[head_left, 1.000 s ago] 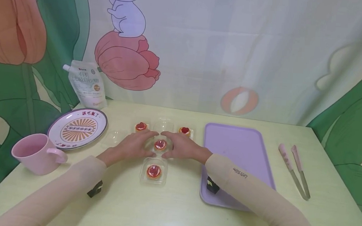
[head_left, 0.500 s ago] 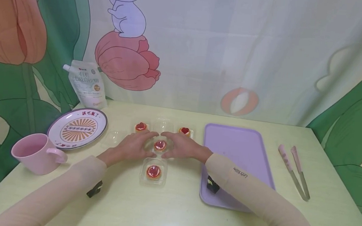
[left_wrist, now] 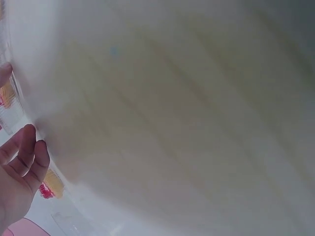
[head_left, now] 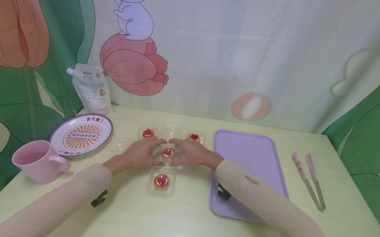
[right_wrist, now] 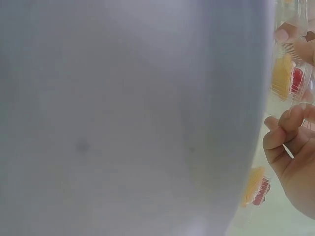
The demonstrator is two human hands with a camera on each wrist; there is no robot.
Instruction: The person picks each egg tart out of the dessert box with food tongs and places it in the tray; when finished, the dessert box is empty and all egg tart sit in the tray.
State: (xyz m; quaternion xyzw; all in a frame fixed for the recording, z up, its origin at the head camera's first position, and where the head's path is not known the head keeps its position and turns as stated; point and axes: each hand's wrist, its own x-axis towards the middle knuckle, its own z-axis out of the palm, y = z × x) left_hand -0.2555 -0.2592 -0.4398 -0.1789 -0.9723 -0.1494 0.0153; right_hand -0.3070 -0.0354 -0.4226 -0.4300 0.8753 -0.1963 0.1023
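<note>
A clear plastic box (head_left: 157, 152) holding a small tart (head_left: 168, 153) with red topping sits between my two hands. My left hand (head_left: 139, 153) grips its left side, fingertips at the far edge and thumb at the near edge. Opposite it, my right hand (head_left: 192, 154) grips the right side the same way. Behind them a clear lid (head_left: 171, 132) stands up. Nearer the front, another tart (head_left: 161, 181) rests in its own clear box (head_left: 160, 193). Farther back are a left tart (head_left: 148, 133) and a right tart (head_left: 194, 137), each partly beside my fingers.
A purple tray (head_left: 240, 147) lies under my right forearm, with pink-handled tongs (head_left: 310, 180) farther right. To the left are a clear plastic container (head_left: 118, 144), a patterned plate (head_left: 84, 135), a pink mug (head_left: 38, 167) and a white spouted pouch (head_left: 93, 91).
</note>
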